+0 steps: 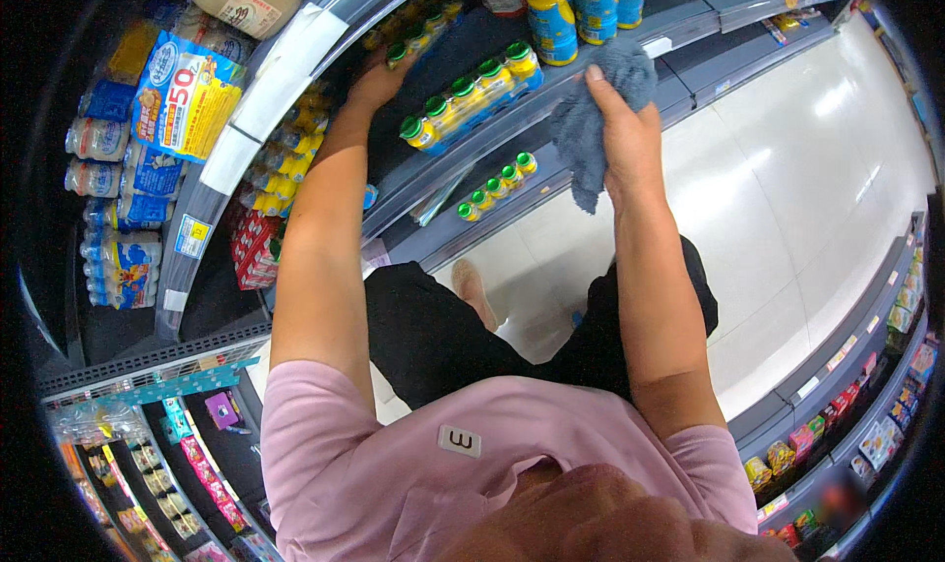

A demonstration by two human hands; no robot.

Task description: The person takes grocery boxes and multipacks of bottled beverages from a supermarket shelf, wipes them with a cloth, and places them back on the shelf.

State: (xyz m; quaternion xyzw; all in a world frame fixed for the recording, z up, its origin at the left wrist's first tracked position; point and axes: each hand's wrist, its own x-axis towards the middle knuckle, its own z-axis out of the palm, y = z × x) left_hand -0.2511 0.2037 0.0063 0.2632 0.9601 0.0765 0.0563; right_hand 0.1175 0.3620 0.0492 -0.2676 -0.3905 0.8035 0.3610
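My right hand [627,130] grips a grey-blue cloth [579,137], which hangs down beside the front edge of a dark shelf [384,148]. Deeper in that shelf, my left hand [380,78] is at a row of small green-capped bottles [417,41]; shade hides its fingers, so its hold cannot be told. Between my hands, a pack of yellow bottles with green caps [472,101] stands near the shelf's front. Blue bottles with yellow caps [550,19] stand just above the cloth.
A lower shelf holds another row of green-capped bottles [498,185]. Packs of small bottles [122,259] and a hanging promotional sign [184,97] are at the left. Shelves of packaged goods [834,403] run along the right, across the pale tiled floor [775,185].
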